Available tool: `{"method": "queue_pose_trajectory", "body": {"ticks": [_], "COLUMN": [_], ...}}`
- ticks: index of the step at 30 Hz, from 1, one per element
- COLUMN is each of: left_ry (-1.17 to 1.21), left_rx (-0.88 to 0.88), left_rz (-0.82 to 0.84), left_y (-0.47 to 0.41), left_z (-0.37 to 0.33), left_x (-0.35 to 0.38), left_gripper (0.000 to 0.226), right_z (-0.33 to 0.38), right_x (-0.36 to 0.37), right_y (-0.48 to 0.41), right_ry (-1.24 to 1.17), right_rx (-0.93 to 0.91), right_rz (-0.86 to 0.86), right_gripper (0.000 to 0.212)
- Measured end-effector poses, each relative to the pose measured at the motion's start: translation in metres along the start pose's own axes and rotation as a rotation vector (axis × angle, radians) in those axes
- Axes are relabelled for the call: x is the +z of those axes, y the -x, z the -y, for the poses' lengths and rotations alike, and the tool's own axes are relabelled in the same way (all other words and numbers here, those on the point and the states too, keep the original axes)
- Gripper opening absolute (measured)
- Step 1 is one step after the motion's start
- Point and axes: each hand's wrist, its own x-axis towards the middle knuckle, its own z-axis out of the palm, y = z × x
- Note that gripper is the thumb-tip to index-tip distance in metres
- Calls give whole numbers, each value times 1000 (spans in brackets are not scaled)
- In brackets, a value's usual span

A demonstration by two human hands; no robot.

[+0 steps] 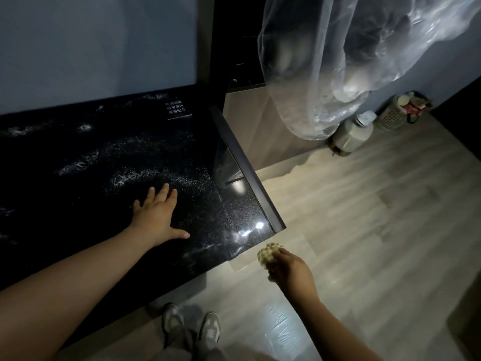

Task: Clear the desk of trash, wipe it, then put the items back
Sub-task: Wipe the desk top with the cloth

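A black speckled stone desk (91, 157) fills the left half of the head view, its surface bare and glossy. My left hand (156, 212) lies flat on it, fingers spread, near the front right part. My right hand (289, 269) is off the desk's front right corner, above the floor, and grips a crumpled pale waffle-textured cloth (268, 254). A small dark sign with white writing (177, 109) lies on the desk at the back.
A clear plastic bag (338, 61) holding dark and pale things hangs at the upper right. On the wooden floor by the wall stand a white jug (355, 131) and a small mesh bin (400, 110) full of trash. My grey shoes (191, 329) are below.
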Motion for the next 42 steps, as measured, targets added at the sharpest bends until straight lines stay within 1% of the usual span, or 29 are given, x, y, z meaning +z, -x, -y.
{"method": "queue_pose_trajectory", "body": {"ticks": [2, 6, 10, 16, 20, 24, 28, 32, 38, 42], "left_ry": [1, 10, 46, 118, 133, 160, 165, 194, 225, 241], "left_rx": [-11, -33, -65, -115, -148, -128, -119, -87, -96, -152], "left_rz": [-4, 1, -8, -15, -8, -6, -6, -57, -79, -93], "left_y": [6, 21, 31, 28, 20, 7, -9, -30, -77, -112], "left_z": [-6, -13, -5, 36, 67, 105, 132, 146, 152, 152], "left_x": [-1, -3, -13, -38, -55, -69, -78, -84, -93, -98], "left_gripper": [119, 112, 98, 78, 74, 71, 74, 73, 78, 87], "right_z": [-4, 3, 30, 96, 138, 174, 209, 235, 268, 278], "right_x": [-10, -28, -40, -37, -23, -5, 5, 4, 1, 7], "right_y": [-3, -24, -54, -102, -134, -157, -178, -218, -307, -372], "right_ry": [27, -36, 54, 64, 73, 33, 33, 70, 113, 138], "right_rx": [-15, -52, -133, -284, -328, -349, -391, -417, -469, -506], "right_rz": [-34, -59, -108, -142, -155, -156, -182, -188, -188, -154], "right_gripper": [23, 33, 37, 39, 38, 36, 33, 33, 30, 32]}}
